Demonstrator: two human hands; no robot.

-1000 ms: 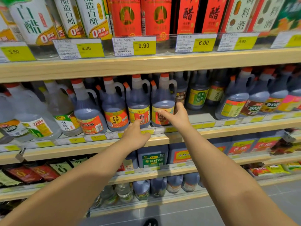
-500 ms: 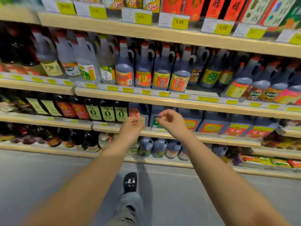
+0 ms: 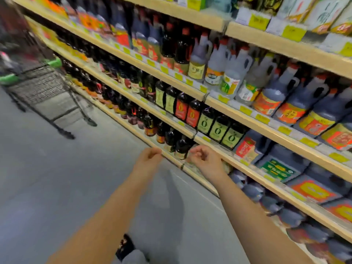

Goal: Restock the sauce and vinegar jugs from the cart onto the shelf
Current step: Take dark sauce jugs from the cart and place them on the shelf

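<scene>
My left hand (image 3: 147, 159) and my right hand (image 3: 204, 159) hang in the air in front of the lower shelves, fingers loosely curled, holding nothing. Dark sauce jugs (image 3: 274, 96) with red caps and orange labels stand in a row on the wooden shelf (image 3: 238, 109) at the right. Paler vinegar jugs (image 3: 215, 67) stand to their left on the same shelf. The wire cart (image 3: 38, 86) with green trim stands far off at the upper left, blurred, and its contents cannot be made out.
Dark bottles (image 3: 205, 121) with green and red labels fill the shelf below. Square jugs (image 3: 276, 166) sit lower right. Grey floor (image 3: 57, 178) stretches between me and the cart. My shoe (image 3: 124, 246) shows at the bottom.
My hands left the jugs on the shelf and dropped down, empty. The view swung left and down, bringing the cart into sight.
</scene>
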